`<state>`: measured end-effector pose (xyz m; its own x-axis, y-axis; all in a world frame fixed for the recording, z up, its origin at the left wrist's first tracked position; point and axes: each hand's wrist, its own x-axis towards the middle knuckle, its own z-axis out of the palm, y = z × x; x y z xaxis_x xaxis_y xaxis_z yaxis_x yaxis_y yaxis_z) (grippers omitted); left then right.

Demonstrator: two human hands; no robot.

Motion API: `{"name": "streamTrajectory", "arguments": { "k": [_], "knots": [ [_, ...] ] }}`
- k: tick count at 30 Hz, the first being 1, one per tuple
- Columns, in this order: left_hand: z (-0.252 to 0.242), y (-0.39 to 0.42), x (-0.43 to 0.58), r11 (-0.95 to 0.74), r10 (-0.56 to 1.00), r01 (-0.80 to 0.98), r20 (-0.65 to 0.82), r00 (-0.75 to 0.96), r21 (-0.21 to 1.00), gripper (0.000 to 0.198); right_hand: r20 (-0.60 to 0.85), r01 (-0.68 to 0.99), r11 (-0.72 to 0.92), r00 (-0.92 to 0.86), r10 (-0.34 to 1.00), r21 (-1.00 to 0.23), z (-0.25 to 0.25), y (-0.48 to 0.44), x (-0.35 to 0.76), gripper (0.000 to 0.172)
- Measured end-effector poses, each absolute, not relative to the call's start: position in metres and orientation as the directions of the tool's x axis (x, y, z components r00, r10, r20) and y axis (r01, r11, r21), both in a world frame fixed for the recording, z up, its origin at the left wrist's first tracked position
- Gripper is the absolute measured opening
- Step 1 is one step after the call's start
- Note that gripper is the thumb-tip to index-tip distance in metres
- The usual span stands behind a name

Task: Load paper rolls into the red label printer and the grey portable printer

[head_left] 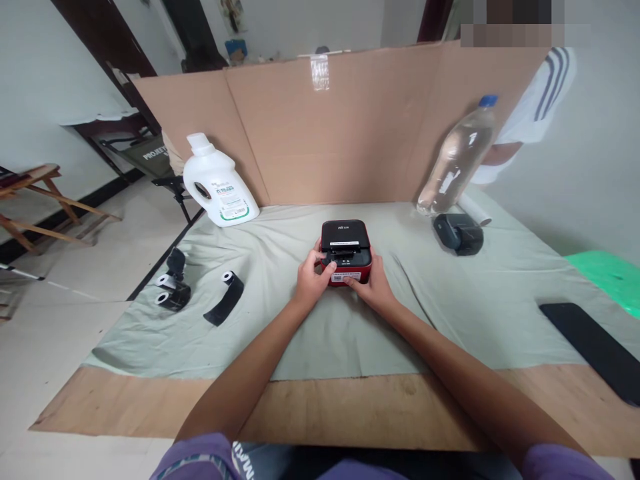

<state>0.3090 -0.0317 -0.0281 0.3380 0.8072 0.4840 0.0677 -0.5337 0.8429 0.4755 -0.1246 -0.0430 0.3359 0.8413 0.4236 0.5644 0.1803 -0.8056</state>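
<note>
A small red and black label printer (346,251) sits in the middle of the pale green cloth (320,333), its black lid tilted up. My left hand (311,280) grips its left side, thumb resting on the top near the paper slot. My right hand (373,285) holds the front right corner, fingers curled against the red casing beside a white sticker. Both forearms reach in from the bottom of the view.
A white detergent jug (219,183) stands back left, a clear water bottle (457,159) back right before a cardboard screen (325,127). Black roll holders (173,283) (226,297) lie left, another black device (459,233) right, a phone (595,348) far right. A person stands behind the screen.
</note>
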Motion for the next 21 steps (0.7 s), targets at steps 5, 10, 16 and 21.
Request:
{"name": "streamTrajectory", "arguments": {
  "k": [5, 10, 16, 21],
  "knots": [
    [-0.032, -0.033, 0.311, -0.498, 0.829, 0.054, 0.457, 0.322, 0.866, 0.022, 0.412, 0.567, 0.163, 0.346, 0.843, -0.807, -0.043, -0.125, 0.476, 0.100],
    [-0.038, -0.034, 0.313, -0.477, 0.836, 0.016, 0.448, 0.317, 0.879, 0.024, 0.394, 0.552, 0.156, 0.346, 0.851, -0.819, -0.042, -0.126, 0.475, 0.099],
    [-0.046, -0.032, 0.312, -0.476, 0.843, 0.016, 0.451, 0.292, 0.879, 0.027, 0.384, 0.546, 0.152, 0.342, 0.857, -0.824, -0.040, -0.127, 0.475, 0.100],
    [-0.047, -0.032, 0.309, -0.466, 0.833, -0.023, 0.448, 0.324, 0.884, 0.028, 0.363, 0.526, 0.140, 0.348, 0.865, -0.839, -0.040, -0.127, 0.475, 0.102]
  ]
}}
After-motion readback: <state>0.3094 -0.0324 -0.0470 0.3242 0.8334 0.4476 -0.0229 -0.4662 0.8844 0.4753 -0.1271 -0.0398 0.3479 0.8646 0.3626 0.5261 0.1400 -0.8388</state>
